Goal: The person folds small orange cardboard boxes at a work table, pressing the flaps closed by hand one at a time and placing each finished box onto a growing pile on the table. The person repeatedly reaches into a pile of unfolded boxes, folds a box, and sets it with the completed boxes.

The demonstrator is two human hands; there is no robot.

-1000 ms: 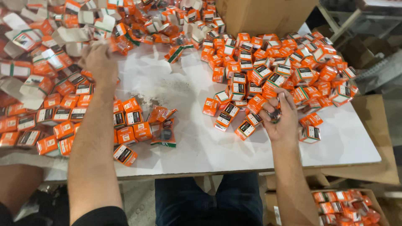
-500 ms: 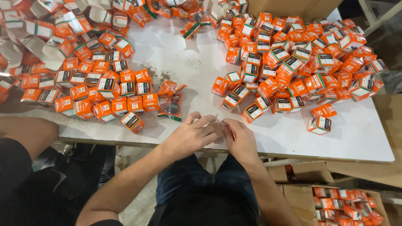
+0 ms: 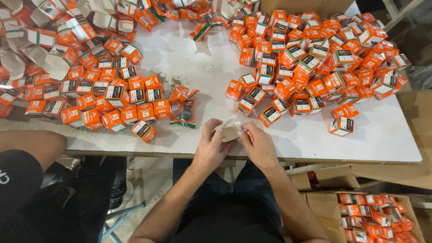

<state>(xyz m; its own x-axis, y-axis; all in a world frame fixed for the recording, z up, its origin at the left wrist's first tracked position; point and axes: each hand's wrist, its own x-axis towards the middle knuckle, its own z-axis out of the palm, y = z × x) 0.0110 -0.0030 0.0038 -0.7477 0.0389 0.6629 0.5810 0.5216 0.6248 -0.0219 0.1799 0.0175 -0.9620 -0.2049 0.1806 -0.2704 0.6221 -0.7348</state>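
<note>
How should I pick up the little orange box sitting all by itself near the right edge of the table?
Probably pinch the lone orange box from above, fingers on two opposite side walls. It sits flat on the white table, apart from the pile, so its sides are free.

Left hand (image 3: 211,146) and right hand (image 3: 258,145) grip one unfolded small carton (image 3: 230,131) at the white table's (image 3: 382,139) near edge, between orange box piles (image 3: 315,63).

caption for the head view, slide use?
Both hands, left and right, work a small carton at the table edge between heaps of orange boxes.
</note>
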